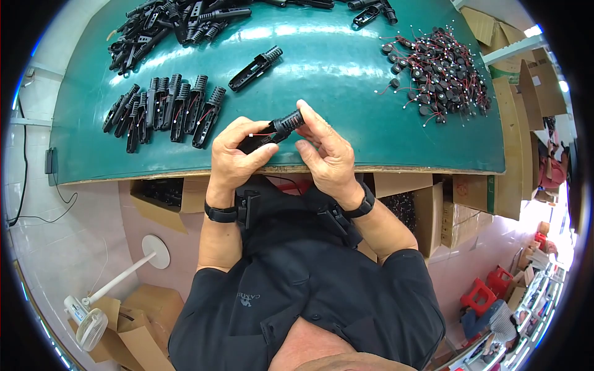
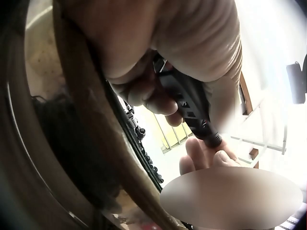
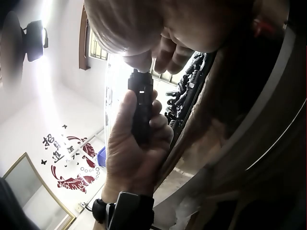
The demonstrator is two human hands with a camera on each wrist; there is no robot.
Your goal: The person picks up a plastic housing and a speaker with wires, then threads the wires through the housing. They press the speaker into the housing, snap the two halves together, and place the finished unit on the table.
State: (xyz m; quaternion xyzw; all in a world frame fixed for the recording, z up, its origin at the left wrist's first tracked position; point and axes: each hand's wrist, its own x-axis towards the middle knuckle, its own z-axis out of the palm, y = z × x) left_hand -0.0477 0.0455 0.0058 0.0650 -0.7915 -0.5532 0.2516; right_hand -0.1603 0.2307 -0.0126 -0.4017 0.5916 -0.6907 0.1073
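- The green table (image 1: 346,71) spreads under everything; clock positions here are read in the head view from the held housing (image 1: 286,127), which is just above the table's near side.
- Cardboard boxes sit below the tabletop: one (image 1: 195,203) toward eight o'clock, another (image 1: 428,216) toward four, both with dark contents.
- A heap of black housings (image 1: 179,23) lies between ten and eleven o'clock.
- A pile of round black parts with red leads (image 1: 440,77) lies between two and three. Its leads look tangled, so drawing out one part could drag others.
- A loose row of housings (image 1: 164,102) lies just past nine, beyond the left hand; red leads show at several.
- The left hand (image 1: 238,151), toward eight, is curled round the housing's body, thumb along the near side.
- The right hand (image 1: 328,151), toward four, is loosely spread, fingers long at the ribbed end, thumb apart; I cannot tell how firmly it touches.
- The held housing is tilted, its ribbed end toward two. The step in hand seems to be seating or checking a wired part inside; the next move calls for a steady left grip and light right fingertips.
- A lone housing (image 1: 255,69) lies at eleven, well apart from both hands.
- A thin red wire (image 1: 253,135) shows by the left thumb and could get pinched.
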